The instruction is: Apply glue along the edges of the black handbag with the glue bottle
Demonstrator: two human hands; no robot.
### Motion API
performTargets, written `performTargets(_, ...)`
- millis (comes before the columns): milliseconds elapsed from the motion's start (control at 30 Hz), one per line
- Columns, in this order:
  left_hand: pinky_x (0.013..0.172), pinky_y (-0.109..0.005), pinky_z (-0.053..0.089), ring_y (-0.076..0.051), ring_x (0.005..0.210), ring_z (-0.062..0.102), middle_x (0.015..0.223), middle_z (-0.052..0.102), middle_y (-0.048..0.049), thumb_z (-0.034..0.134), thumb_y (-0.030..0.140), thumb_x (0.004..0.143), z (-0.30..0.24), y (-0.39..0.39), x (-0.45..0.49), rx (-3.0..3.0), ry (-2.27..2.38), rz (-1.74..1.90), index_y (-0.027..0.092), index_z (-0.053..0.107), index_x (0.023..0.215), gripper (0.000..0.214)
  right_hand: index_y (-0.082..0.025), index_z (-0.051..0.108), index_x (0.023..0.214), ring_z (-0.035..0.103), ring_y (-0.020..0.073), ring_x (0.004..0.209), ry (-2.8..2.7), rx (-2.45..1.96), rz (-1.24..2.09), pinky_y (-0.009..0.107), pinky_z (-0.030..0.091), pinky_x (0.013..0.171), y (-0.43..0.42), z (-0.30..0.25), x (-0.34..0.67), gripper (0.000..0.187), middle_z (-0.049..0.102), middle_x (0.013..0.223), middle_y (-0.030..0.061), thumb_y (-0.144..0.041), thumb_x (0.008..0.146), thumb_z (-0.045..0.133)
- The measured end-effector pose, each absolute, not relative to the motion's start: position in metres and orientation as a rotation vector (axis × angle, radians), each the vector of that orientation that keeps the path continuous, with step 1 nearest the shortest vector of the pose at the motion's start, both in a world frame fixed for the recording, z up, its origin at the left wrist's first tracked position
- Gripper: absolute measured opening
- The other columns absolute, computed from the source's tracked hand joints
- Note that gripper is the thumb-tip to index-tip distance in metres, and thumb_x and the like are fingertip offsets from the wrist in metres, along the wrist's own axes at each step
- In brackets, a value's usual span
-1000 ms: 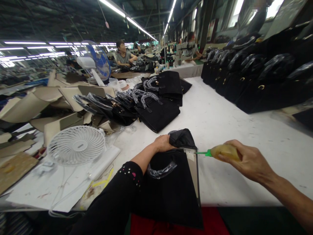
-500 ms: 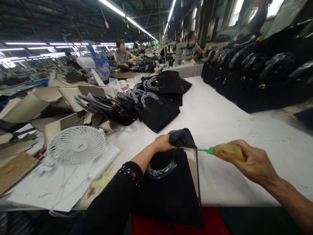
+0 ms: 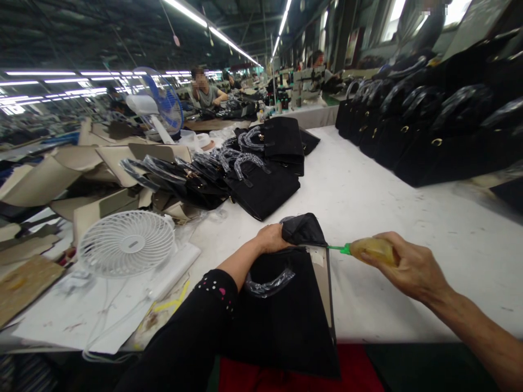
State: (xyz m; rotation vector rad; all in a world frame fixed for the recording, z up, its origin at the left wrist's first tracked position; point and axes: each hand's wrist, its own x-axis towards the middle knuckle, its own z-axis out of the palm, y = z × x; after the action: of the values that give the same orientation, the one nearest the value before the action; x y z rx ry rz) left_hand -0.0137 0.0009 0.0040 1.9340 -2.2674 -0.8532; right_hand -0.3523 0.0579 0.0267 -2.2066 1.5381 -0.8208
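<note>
A black handbag [image 3: 281, 321] lies at the table's front edge, its clear-wrapped handle [image 3: 269, 286] on top. My left hand [image 3: 272, 238] grips the bag's upper end, where black lining [image 3: 304, 228] is folded back; the fingertips are hidden under the fabric. Along the bag's right side a beige panel [image 3: 322, 277] shows. My right hand [image 3: 412, 267] is wrapped round a squeeze bottle [image 3: 373, 250] of yellowish liquid. The bottle's thin green nozzle [image 3: 339, 248] points left, its tip at the bag's edge by the folded lining.
A white fan [image 3: 128, 242] lies to the left, near beige sheets [image 3: 49, 174]. Black handbags [image 3: 265, 188] are heaped behind my left hand, and a row of upright bags [image 3: 425, 141] lines the right. A blue fan [image 3: 163, 103] and people at work are farther back.
My right hand and the bottle have shifted slightly left, towards the bag. My left hand keeps its hold. In the background, a seated person has raised a hand towards the head.
</note>
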Motion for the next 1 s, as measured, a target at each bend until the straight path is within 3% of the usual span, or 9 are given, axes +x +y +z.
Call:
performTargets(500, 0.083, -0.032, 0.057, -0.03, 0.104, 0.072, 0.108, 0.079, -0.0031, 0.075, 0.071, 0.074, 0.0018, 0.0005, -0.0133, 1.881, -2.269, -0.853, 0.026, 0.077, 0.109, 0.057, -0.024, 0.066, 0.084, 0.056, 0.0212, 0.042, 1.554, -2.251, -0.904, 0.035, 0.042, 0.042, 0.0547, 0.0305, -0.3532, 0.06, 0.062, 0.057, 0.0014, -0.083, 0.084, 0.057)
performTargets(1000, 0.088, -0.034, 0.057, -0.03, 0.106, 0.071, 0.111, 0.079, -0.0032, 0.074, 0.071, 0.075, 0.0024, 0.0004, -0.0128, 1.872, -2.258, -0.857, 0.027, 0.076, 0.114, 0.059, -0.025, 0.065, 0.093, 0.06, 0.0248, 0.053, 1.547, -2.117, -0.839, 0.04, 0.048, 0.052, 0.0535, 0.0251, -0.3537, 0.06, 0.066, 0.067, 0.004, -0.084, 0.082, 0.057)
